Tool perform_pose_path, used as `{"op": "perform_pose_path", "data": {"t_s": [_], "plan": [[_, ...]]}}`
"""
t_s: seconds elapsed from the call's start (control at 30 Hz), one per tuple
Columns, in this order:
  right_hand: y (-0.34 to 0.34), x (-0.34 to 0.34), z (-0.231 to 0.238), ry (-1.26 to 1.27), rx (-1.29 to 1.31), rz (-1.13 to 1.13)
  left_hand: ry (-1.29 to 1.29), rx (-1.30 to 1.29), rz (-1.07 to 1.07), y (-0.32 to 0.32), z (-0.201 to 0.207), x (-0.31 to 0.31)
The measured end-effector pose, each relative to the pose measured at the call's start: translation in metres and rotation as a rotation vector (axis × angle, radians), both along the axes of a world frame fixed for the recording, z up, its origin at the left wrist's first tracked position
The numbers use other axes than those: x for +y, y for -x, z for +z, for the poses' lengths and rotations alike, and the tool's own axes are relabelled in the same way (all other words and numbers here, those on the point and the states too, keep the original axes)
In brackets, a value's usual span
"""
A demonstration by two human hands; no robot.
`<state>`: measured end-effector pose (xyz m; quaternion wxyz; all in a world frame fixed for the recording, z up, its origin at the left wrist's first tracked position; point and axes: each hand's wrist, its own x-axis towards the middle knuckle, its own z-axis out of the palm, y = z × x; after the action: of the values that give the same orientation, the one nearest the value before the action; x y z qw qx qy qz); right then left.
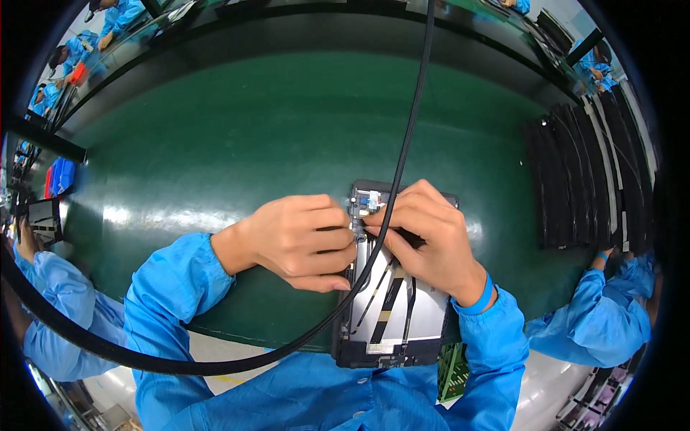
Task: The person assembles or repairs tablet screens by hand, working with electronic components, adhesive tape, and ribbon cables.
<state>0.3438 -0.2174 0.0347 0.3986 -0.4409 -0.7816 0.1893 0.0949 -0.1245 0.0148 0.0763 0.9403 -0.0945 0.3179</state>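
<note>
An opened tablet (pixel 428 316) lies lengthwise before me at the table's near edge. It has a black frame, a silver inner surface, dark ribbon cables and a small circuit board (pixel 369 199) at its far end. Over its left edge, my left hand (pixel 305 241) is closed with curled fingers, the tips hidden near the board. From the right, my right hand (pixel 431 233) reaches across the far half, thumb and forefinger pinched at the board's near side. Whatever sits between those fingertips is too small or covered to make out.
A thick black cable (pixel 410 122) loops across the view, passing in front of the tablet. On the green table (pixel 237 129), a row of dark panels (pixel 575 176) stands at right. Blue and red bins (pixel 62 176) are at left. Co-workers' sleeves (pixel 596 316) show on both sides.
</note>
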Motion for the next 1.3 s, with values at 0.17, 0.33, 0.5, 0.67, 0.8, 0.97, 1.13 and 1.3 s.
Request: {"op": "perform_pose_path", "data": {"t_s": [0.17, 0.33, 0.5, 0.67, 0.8, 0.97, 1.13, 1.3], "plan": [[0.003, 0.0, 0.003, 0.035, 0.036, 0.008, 0.026, 0.044, 0.024, 0.005, -0.002, 0.001], [0.004, 0.001, 0.005, 0.127, 0.058, -0.023, 0.043, 0.005, 0.018, 0.008, -0.006, 0.003], [0.006, -0.001, 0.004, 0.139, 0.058, -0.04, -0.024, -0.037, 0.042, 0.008, -0.009, 0.001], [0.006, -0.001, 0.002, 0.105, 0.046, -0.03, 0.02, -0.011, 0.056, 0.008, -0.011, -0.001], [0.005, -0.001, 0.002, 0.103, 0.016, -0.028, 0.065, 0.026, 0.062, 0.005, -0.006, -0.001], [0.004, 0.002, -0.002, 0.043, 0.017, -0.022, 0.033, 0.034, 0.046, 0.0, 0.004, -0.003], [0.005, -0.001, -0.002, 0.018, 0.2, -0.071, 0.153, 0.012, 0.12, -0.005, 0.006, -0.007], [-0.025, 0.002, -0.001, -0.181, 0.062, -0.258, 0.078, -0.095, 0.16, -0.008, 0.004, -0.023]]}}
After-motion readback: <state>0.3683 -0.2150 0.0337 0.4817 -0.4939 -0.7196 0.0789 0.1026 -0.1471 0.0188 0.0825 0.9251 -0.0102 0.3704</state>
